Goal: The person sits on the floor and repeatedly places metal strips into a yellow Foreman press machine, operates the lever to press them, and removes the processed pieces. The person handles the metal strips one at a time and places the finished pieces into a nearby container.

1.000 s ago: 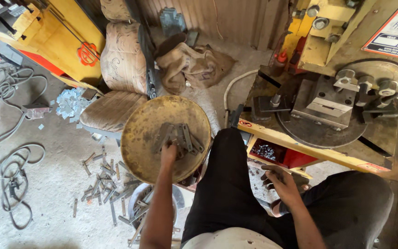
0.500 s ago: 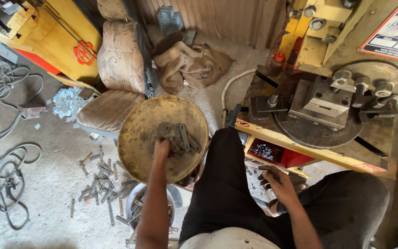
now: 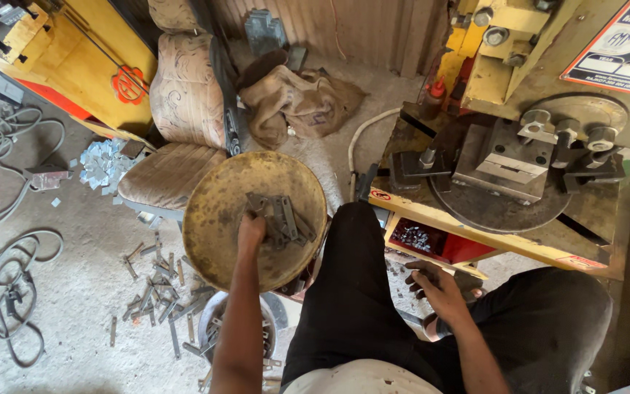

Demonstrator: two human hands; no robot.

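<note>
We look straight down at a seated person in dark trousers, in a workshop with a dusty concrete floor. The left hand [image 3: 251,230] reaches into a round, shallow, yellowish metal pan [image 3: 216,219] that sits to the left of the left knee. Its fingers curl down onto a small pile of flat grey metal pieces [image 3: 280,219] lying near the pan's middle; we cannot tell whether the fingers are clamped on a piece or only resting on the pile. The right hand [image 3: 439,292] hangs low between the knees, fingers loosely spread and holding nothing we can see, just below a red tray [image 3: 432,242] of small metal parts. Above that tray stands a yellow press machine [image 3: 519,168] with a round grey steel bed and bolted clamps. On the floor to the left of the pan lie scattered metal strips [image 3: 156,292], and further left a loop of grey cable [image 3: 9,241]. Behind the pan stands a worn beige car seat [image 3: 184,109], with a crumpled brown sack [image 3: 300,102] beside it.
</note>
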